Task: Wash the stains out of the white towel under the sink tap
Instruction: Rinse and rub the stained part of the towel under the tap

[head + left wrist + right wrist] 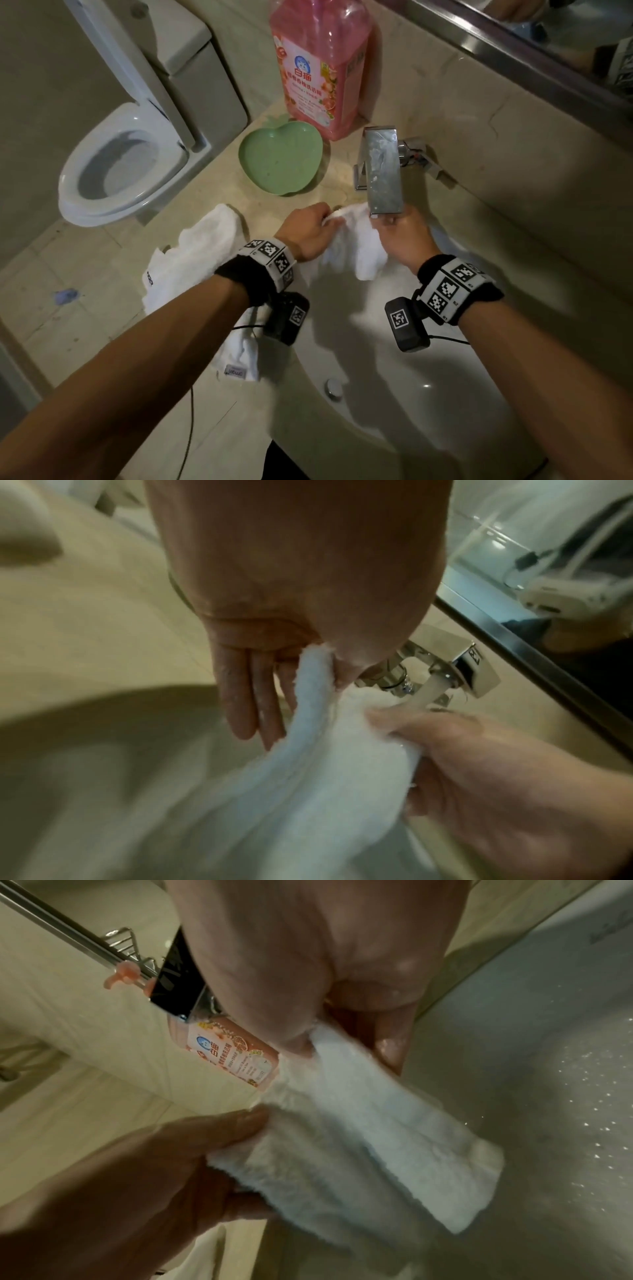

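The white towel (pixel 356 246) is stretched between both hands under the chrome tap (pixel 382 171), and its other end trails left over the counter (pixel 191 260). My left hand (pixel 308 228) pinches the towel's edge (pixel 315 674) between thumb and fingers. On the right, my right hand (pixel 399 233) grips the same fold just below the spout. Water (pixel 428 693) runs from the tap onto the towel (pixel 349 750) and the right hand's fingers (pixel 445 739). In the right wrist view the towel (pixel 369 1137) hangs over the wet white sink (pixel 548 1096). No stain shows.
A pink detergent bottle (pixel 322 65) and a green apple-shaped dish (pixel 281 161) stand on the beige counter left of the tap. The sink basin (pixel 394 394) with its drain (pixel 334 389) lies below. A toilet (pixel 120 164) is at the left, a mirror edge (pixel 513 44) behind.
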Available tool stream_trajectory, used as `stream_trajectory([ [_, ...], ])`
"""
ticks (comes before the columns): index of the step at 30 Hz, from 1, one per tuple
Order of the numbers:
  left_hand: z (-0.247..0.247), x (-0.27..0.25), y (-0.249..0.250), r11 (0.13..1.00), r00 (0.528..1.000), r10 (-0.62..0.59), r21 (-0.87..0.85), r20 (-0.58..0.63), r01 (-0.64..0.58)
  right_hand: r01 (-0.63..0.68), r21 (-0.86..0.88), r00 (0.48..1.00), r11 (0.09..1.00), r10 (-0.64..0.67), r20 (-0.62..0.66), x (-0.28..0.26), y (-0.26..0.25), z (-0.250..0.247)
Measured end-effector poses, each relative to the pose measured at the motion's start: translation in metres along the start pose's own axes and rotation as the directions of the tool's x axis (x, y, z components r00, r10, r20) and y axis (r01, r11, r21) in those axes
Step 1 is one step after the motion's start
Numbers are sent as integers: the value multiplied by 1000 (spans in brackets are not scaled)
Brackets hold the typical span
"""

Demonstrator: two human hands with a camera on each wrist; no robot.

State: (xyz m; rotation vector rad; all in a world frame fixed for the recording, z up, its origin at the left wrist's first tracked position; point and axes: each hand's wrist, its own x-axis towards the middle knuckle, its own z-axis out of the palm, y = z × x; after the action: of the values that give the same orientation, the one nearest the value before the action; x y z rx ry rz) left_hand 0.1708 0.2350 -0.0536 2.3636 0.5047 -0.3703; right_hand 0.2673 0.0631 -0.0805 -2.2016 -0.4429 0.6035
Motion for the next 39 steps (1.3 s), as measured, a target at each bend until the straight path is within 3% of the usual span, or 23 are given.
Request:
stream_trajectory([
  [4,16,11,28,955,991,-84,-276,107,111,-33,98,994,995,23,109,-11,-1,1],
  [7,26,17,39,936,988,-100,-326,120,134,38,78,975,996,-54,215,-15,2,-4],
  [10,30,18,44,899,983,-58,-419,175,128,12,-24,986,1000,-7,164,-12,7,-9],
  [14,32,22,31,969,992,38,-247,124,-7,-177,111,983,978,169,72,-7,20,-20],
  [17,41,22,23,987,968,84,-150,236,-49,-206,244,978,948,192,79,-8,26,-25],
  [20,54,25,29,967,944,109,-254,311,-28,-186,415,982,891,161,95,-10,24,-28],
  [22,56,27,33,961,960,93,-276,262,-18,-187,413,982,891,153,113,-11,25,-32],
  [26,48,25,36,985,981,128,-134,145,-109,-242,269,958,932,185,220,-8,30,-46],
  [29,36,26,35,973,974,217,72,70,-221,-368,299,870,880,213,444,-8,27,-56],
  [32,26,29,37,951,974,206,214,90,-221,-409,226,821,884,248,514,-7,20,-51],
  [35,23,30,41,911,963,230,316,138,-263,-306,33,819,952,245,519,-6,10,-38],
  [39,29,30,41,826,973,153,518,175,-223,-40,-234,889,971,141,436,-1,7,-26],
])
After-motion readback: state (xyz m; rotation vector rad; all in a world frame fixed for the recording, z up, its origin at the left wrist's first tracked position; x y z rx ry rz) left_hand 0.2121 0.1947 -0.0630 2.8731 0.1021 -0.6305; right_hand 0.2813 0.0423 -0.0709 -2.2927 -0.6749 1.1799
